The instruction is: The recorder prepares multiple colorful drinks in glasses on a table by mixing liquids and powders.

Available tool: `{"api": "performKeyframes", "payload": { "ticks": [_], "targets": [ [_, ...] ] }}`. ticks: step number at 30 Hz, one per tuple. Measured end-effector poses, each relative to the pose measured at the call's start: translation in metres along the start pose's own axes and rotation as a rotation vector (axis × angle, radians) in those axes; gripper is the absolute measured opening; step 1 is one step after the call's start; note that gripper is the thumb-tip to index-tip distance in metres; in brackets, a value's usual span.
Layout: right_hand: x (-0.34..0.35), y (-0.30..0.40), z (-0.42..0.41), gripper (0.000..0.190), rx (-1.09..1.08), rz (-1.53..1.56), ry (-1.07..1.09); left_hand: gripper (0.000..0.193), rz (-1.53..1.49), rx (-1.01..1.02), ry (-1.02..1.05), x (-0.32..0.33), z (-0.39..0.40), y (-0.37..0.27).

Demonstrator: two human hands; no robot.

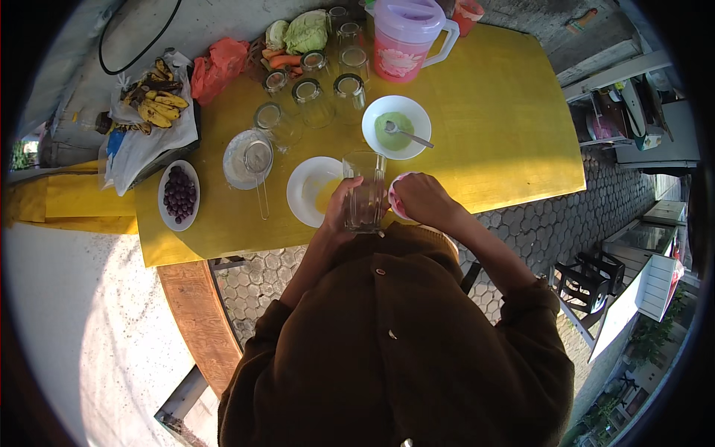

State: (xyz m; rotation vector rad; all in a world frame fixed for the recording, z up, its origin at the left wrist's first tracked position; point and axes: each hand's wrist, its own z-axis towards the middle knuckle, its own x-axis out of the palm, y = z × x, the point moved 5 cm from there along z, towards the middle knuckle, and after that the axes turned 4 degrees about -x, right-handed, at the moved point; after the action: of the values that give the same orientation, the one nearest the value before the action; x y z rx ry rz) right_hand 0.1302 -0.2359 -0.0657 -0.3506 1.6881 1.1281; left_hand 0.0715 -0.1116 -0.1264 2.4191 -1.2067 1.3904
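Observation:
My left hand (339, 205) holds an upright clear glass tumbler (364, 193) near my body at the table's front edge. Just right of it, my right hand (423, 196) is over a small pink-and-white bowl (397, 196); its fingertips are hidden, so what they hold cannot be told. Behind the tumbler and partly covered by it stands a white bowl with a yellow substance (325, 194). Farther back, a white bowl (371, 146) holds a green substance and a metal spoon (410, 136).
Several upturned glasses (313, 100), a plate with a sieve (258, 156), a dish of dark grapes (180, 195), bananas (159, 106), a red plastic bag (220, 67), cabbage (306, 32), carrots (285, 61) and a lidded pink pitcher (399, 47) share the yellow table (503, 112).

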Motion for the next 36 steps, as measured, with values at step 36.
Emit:
{"api": "performKeyframes", "payload": {
  "ticks": [36],
  "targets": [
    [-0.012,-0.043,-0.035,0.014,0.332,0.358,-0.253,0.036,0.034,0.065,-0.038,0.007,-0.007,0.009]
  ]
}}
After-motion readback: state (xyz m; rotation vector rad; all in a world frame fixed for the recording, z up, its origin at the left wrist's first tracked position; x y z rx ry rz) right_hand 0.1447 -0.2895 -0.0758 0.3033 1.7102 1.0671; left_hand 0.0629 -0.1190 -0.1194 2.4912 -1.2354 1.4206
